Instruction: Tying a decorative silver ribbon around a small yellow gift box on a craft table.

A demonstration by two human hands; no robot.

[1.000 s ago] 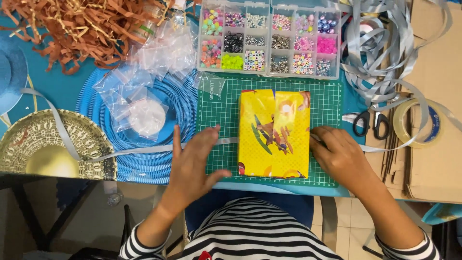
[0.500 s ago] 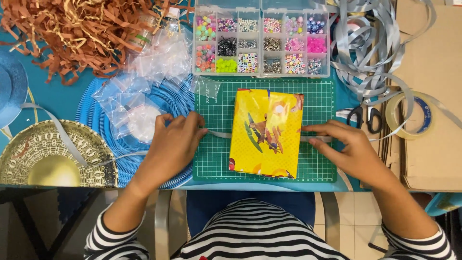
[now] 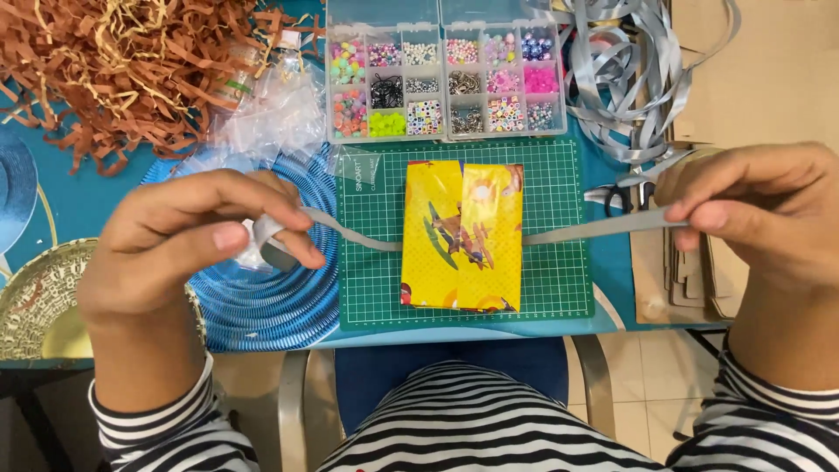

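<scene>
Ribbon [image 3: 577, 229] pinched in the fingers of your left hand [image 3: 188, 240] and right hand [image 3: 769, 214] needs even tension, centred under the yellow wrapped box [image 3: 461, 236] mid-frame.

Black-and-white striped long-sleeved top, striped cuffs at both wrists, bare left hand [image 3: 188, 240], bare right hand [image 3: 760, 214]

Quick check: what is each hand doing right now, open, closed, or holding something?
Left hand: closed, fingers pinching the grey ribbon.
Right hand: closed, fingers pinching the same ribbon's other end.

One wrapped box [image 3: 461, 236], perhaps two bead organizers [image 3: 444, 80]
</scene>
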